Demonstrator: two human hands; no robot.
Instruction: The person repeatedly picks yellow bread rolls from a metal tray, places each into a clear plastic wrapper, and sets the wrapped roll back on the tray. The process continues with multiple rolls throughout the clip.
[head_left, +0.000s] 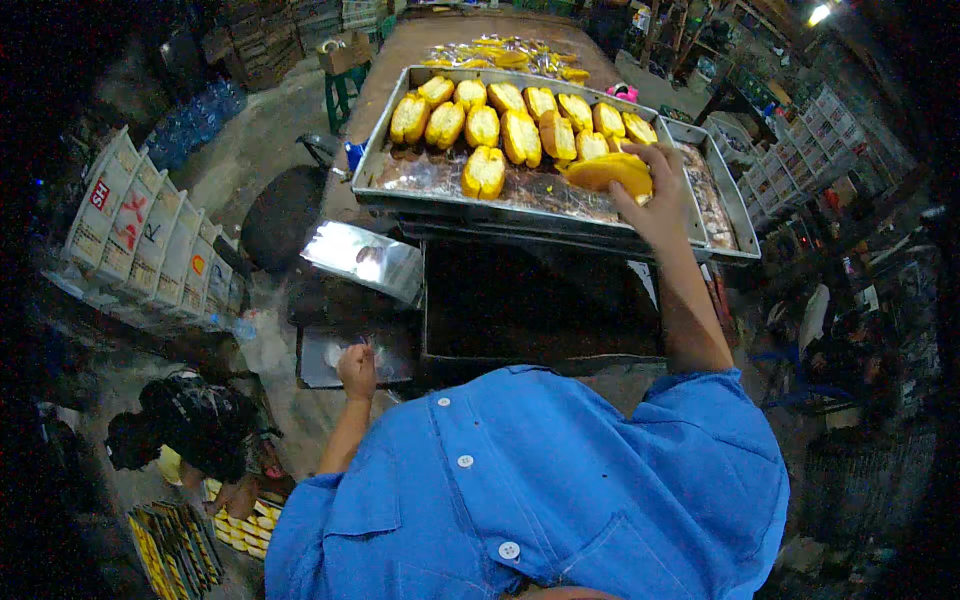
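Observation:
My right hand (660, 195) grips a yellow bread roll (609, 172) over the right part of a shallow metal tray (420, 187). The roll lies on its side between thumb and fingers. Several split rolls (482, 126) rest in the tray with pale cut faces up, mostly in rows at the back; a lone split roll (484, 172) sits nearer the front. Low on the left, my left hand (358, 370) is curled like a fist above a dark flat surface (319, 367) bearing a pale, blurred item. Whether its fingers hold anything is not clear.
A shiny silvery box (364, 259) stands left of the dark opening (540, 300) below the tray. Another metal tray (712, 195) adjoins on the right. Wrapped rolls (510, 54) lie beyond. White plastic crates (142, 225) stand left; a person (199, 427) bends over trayed rolls (244, 529).

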